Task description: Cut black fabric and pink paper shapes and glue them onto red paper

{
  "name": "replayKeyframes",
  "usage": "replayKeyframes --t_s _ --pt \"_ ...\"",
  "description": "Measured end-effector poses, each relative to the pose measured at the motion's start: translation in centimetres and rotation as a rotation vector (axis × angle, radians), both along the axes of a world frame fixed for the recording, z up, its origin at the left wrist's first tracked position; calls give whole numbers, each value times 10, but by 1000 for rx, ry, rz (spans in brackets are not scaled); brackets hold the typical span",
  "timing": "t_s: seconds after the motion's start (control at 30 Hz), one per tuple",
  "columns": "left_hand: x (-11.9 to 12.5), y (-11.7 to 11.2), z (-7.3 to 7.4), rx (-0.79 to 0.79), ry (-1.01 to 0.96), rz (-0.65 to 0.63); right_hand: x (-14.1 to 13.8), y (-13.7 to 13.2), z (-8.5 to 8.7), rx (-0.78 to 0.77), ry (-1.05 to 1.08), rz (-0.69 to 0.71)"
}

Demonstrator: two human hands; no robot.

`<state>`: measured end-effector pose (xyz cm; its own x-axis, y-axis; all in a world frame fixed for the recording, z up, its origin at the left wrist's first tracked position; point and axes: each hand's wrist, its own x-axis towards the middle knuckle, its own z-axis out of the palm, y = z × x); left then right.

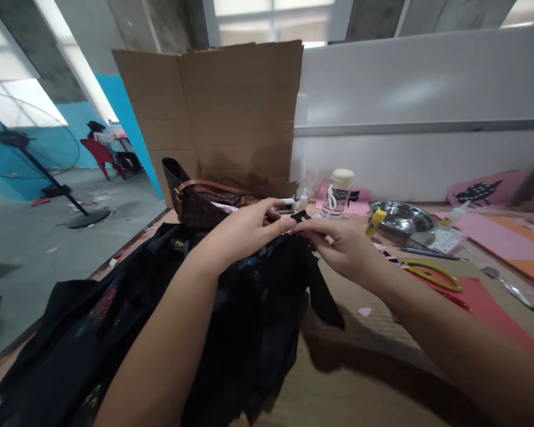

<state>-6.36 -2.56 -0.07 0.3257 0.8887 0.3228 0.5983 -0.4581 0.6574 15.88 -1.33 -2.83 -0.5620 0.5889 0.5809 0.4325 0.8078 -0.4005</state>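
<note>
Cardboard [240, 112] screens the back edge of the worktop [360, 335], black cloth [249, 320] lies along its left edge, the right hand [338, 243] pinches the cloth's far part, and the left hand [247, 231] meets it, closure undeterminable; light, even tension should best prevent puckering.

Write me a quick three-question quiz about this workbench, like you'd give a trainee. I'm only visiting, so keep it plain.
1. The left hand and right hand are at cloth of which colour? A) black B) white C) orange
2. True or false: the metal bowl is to the right of the cream-capped bottle.
3. What stands behind the brown handbag?

Key: 1. A; 2. True; 3. A cardboard panel.
</note>
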Motion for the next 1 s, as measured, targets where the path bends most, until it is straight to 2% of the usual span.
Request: replayKeyframes --t_s 0.1,0.23,0.4,0.53,0.63,0.73,0.83,1.0 --pt "2 10 -9 -49 -103 -109 -1 3 16 77 144 -43" --pt "5 18 -18 -83 -178 -107 1 5 22 89 256 -77" --pt "19 22 -26 -142 -294 -95 17 13 16 176 175 -83" --pt "30 21 -27 -50 -367 10 29 19 16 154 97 -31" --pt "36 17 -26 77 -401 120 31 20 18 101 26 5" --pt "39 12 -25 119 -436 194 30 18 18 58 8 71" --pt "40 11 -26 52 -503 190 28 18 16 -53 125 125" --pt "41 15 -30 -74 -681 122 29 30 10 -396 403 195"
